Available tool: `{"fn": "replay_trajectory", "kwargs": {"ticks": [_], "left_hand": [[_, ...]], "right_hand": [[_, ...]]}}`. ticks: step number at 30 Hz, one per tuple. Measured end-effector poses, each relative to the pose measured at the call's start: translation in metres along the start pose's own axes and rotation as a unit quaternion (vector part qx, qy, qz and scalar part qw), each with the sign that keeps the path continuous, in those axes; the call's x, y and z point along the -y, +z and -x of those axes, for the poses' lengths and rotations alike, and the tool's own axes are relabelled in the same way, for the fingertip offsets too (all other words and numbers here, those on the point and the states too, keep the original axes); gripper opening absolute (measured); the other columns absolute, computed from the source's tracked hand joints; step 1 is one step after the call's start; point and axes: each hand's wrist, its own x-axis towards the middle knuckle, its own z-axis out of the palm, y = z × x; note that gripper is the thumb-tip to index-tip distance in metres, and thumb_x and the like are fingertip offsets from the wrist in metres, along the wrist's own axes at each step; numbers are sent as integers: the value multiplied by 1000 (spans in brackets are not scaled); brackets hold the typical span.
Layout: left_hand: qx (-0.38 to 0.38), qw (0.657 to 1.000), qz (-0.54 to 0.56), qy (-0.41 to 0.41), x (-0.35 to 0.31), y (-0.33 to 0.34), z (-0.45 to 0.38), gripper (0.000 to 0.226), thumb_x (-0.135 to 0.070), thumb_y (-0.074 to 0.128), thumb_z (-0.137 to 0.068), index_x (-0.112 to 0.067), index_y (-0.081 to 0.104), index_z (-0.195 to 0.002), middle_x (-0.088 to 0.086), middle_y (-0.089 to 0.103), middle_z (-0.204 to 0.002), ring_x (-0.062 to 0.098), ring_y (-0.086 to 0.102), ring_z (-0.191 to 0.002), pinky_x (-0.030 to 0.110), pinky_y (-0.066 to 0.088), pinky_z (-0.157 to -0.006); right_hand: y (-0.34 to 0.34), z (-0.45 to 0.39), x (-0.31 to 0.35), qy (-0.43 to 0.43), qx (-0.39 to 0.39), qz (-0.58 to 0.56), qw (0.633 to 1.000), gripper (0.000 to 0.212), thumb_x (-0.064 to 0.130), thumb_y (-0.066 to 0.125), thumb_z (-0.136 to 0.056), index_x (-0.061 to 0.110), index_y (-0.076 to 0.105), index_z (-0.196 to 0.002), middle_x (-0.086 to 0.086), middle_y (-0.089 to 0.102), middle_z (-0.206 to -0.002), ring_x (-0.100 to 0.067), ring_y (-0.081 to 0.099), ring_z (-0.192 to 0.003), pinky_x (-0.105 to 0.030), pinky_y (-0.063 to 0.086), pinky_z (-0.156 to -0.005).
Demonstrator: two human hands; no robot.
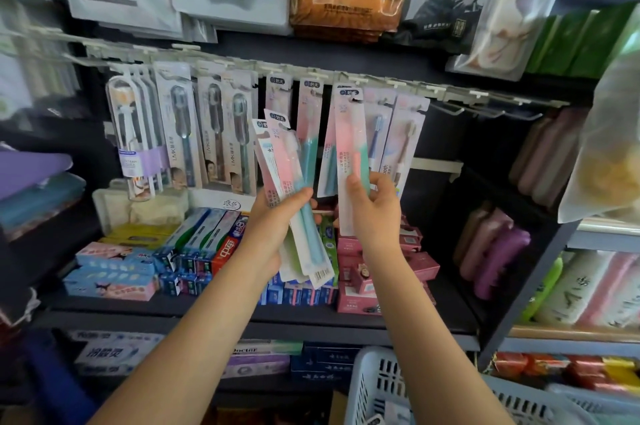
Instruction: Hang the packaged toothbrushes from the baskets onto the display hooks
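Stocking time at a shop's toothbrush rail. Left hand (277, 220) wrapped around a fanned bundle of packaged toothbrushes (294, 189), kept back as a ready supply just below the hooks. Right hand (374, 206) pinching the lower part of a single pack (349, 147), thumb on the front, fingers behind; upper end free so that the punched hole near the top of the card can meet a hook.

Single pack raised nearly upright, long axis vertical with a slight lean, logo end up, bristle end toward the rail (311, 73), handle end down in the grip. Top edge level with the hanging row, hole seemingly at or on the tip of a hook; whether already threaded cannot be told. Bundle in the left hand tilted, tops leaning up and to the left, barcode ends pointing down toward the shelf (242, 317).

Hanging packs (225, 134) already filling the left and middle hooks, all top-up, faces forward. Several bare hooks (485, 111) open to the right, likely room for what remains in hand. Toothpaste boxes (194, 251) stacked on the shelf beneath. White basket (381, 386) at lower right, near the right forearm, a few packs faintly visible inside.

Judged from the scene: hanging well under way, with the bundle and the basket stock yet to go up.
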Motion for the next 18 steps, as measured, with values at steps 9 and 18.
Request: {"fn": "replay_trajectory", "kwargs": {"ticks": [9, 18], "left_hand": [[17, 1000, -7, -14, 2, -1, 0, 21, -17, 72, -92, -25, 63, -107, 7, 72, -86, 23, 72, -69, 36, 62, -63], [6, 998, -30, -48, 10, -8, 1, 24, -23, 69, -94, -17, 61, -116, 8, 73, -83, 18, 72, -65, 34, 59, -60]], "right_hand": [[18, -24, -3, 134, -7, -9, 991, 46, 47, 62, -97, 17, 43, -67, 5, 40, -61, -12, 39, -57, -24, 31, -54], [16, 0, -34, 248, 33, -38, 967, 46, 52, 57, -99, 7, 66, -105, -14, 74, -89, -20, 67, -63, -28, 51, -52]]}}
